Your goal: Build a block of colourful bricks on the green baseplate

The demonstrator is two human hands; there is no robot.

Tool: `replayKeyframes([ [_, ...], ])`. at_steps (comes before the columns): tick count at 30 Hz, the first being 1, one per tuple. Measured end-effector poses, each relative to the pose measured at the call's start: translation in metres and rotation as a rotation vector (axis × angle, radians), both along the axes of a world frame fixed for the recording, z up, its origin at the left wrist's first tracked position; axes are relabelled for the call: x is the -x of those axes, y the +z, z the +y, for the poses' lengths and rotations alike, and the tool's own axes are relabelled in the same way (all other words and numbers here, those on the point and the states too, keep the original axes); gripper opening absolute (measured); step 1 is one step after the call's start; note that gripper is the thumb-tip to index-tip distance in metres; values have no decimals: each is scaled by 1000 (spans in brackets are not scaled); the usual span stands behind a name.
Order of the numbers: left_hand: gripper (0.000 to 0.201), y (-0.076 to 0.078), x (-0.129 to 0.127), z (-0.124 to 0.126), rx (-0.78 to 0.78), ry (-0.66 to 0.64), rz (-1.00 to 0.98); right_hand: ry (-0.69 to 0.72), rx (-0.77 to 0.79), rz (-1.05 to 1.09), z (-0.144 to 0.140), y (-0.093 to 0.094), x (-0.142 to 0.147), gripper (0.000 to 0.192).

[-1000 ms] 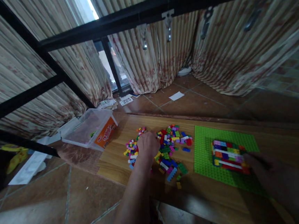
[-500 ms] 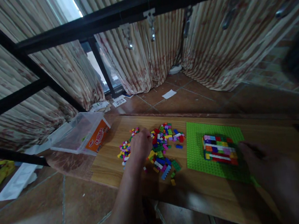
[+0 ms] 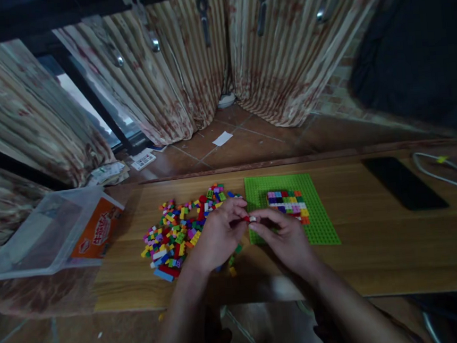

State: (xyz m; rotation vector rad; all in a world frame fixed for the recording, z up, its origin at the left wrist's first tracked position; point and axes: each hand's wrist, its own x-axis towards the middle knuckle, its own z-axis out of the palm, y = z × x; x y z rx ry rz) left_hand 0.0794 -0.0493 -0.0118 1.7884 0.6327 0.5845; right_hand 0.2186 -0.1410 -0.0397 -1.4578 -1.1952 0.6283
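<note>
My left hand (image 3: 223, 237) and my right hand (image 3: 287, 237) meet fingertip to fingertip over the left part of the green baseplate (image 3: 321, 222). A small red brick (image 3: 246, 219) is pinched in the left fingers. Touching or right beside it, a small white brick (image 3: 252, 219) sits in the right fingertips; whether the two are joined I cannot tell. Behind my right hand, a block of multicoloured bricks (image 3: 287, 201) stands on the baseplate, its lower left part hidden. A loose pile of colourful bricks (image 3: 178, 234) spreads to the left of my left hand.
A clear plastic box (image 3: 40, 268) with an orange label stands at the wooden table's (image 3: 380, 254) left end. On the right lie a black phone-like slab (image 3: 403, 183) and a white cable (image 3: 452, 173). Striped curtains (image 3: 187, 63) hang behind, with a paper (image 3: 222, 138) on the floor.
My left hand has moved right from the brick pile, and my right hand has come left from the baseplate's right edge. Both now meet at the small bricks. The view has swung right.
</note>
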Motion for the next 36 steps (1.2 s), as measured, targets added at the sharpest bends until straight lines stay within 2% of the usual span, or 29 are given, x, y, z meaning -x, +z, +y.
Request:
replayKeyframes([
  [9, 20, 5, 8, 3, 24, -88, 43, -20, 55, 343, 3, -3, 12, 14],
  [15, 17, 5, 14, 5, 78, -136, 40, 1, 53, 457, 4, -5, 14, 17],
  [18, 15, 1, 17, 12, 39, -57, 53, -36, 46, 320, 2, -8, 13, 13],
  [22, 10, -2, 20, 23, 4, 188, 5, -47, 41, -113, 0, -13, 16, 14],
  [24, 11, -1, 16, 22, 37, 248, -39, -25, 43, -246, 2, -14, 22, 16],
  [27, 12, 0, 5, 12, 86, 231, -73, 7, 55, -322, 9, -15, 32, 16],
  [31, 11, 1, -10, 2, 76, 197, -119, -15, 96, -328, 13, -13, 38, 10],
  [36, 9, 3, -17, -1, -55, 182, -107, -93, -41, -252, -3, -4, 25, 16],
])
